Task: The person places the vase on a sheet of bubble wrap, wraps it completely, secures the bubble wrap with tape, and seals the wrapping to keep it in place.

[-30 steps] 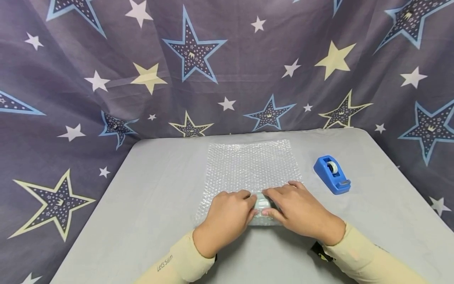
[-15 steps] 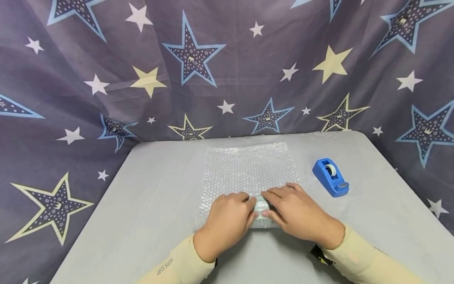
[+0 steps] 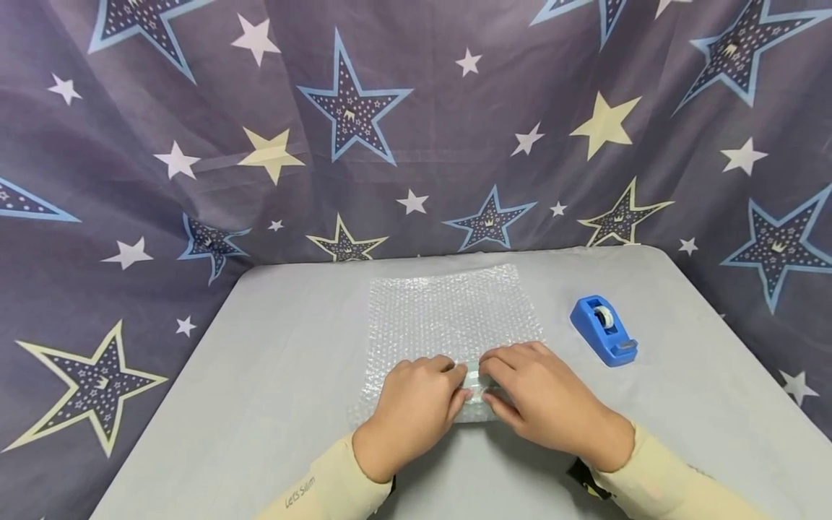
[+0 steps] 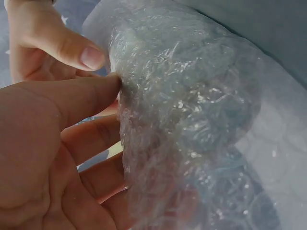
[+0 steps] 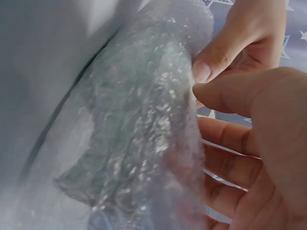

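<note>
Your left hand (image 3: 416, 397) and right hand (image 3: 552, 401) angle inward, backs up, thumbs nearside, both gripping one pale-green wrapped bundle (image 3: 474, 412) at the near edge of one bubble-wrap sheet (image 3: 448, 310). Bundle's long axis: left-right across the table (image 3: 279, 361). One blue tape dispenser (image 3: 593, 334), right.

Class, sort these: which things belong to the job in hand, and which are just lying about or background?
Job:
left hand, right hand
bubble wrap
pale green item inside
blue tape dispenser, probably; untouched

Background:
star-patterned curtain
grey table
</note>
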The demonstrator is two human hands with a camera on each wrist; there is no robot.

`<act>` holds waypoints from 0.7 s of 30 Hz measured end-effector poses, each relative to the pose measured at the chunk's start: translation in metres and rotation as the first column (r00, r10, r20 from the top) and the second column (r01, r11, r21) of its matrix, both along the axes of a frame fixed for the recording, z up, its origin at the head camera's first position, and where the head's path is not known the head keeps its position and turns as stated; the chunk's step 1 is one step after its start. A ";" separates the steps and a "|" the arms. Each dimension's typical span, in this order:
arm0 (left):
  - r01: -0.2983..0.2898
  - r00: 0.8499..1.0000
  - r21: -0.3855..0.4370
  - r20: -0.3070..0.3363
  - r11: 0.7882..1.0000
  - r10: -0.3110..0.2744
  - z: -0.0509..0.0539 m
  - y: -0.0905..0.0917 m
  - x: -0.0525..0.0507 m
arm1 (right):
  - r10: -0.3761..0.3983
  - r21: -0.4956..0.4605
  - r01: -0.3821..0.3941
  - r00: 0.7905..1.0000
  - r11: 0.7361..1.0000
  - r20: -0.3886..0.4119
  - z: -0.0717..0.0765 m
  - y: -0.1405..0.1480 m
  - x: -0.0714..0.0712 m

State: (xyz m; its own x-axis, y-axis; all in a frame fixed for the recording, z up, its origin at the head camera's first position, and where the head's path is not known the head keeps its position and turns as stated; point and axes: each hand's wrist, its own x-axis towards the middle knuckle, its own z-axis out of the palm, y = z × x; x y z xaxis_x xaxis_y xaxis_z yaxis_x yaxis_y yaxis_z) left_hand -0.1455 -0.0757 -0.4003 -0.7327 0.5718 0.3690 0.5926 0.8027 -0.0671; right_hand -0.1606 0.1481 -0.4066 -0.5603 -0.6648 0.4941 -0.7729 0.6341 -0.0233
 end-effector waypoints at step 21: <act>-0.016 1.000 0.007 0.014 1.000 0.016 -0.002 -0.002 -0.004 | -0.015 -0.007 0.015 0.998 1.000 -0.055 0.001 -0.005 0.008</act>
State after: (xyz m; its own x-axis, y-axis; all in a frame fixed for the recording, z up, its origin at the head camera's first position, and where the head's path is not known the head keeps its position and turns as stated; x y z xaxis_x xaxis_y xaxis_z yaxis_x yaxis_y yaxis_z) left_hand -0.1491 -0.0773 -0.4023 -0.7469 0.5571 0.3631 0.5804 0.8126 -0.0529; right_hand -0.1523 0.1432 -0.4055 -0.5421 -0.6533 0.5285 -0.7636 0.6455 0.0147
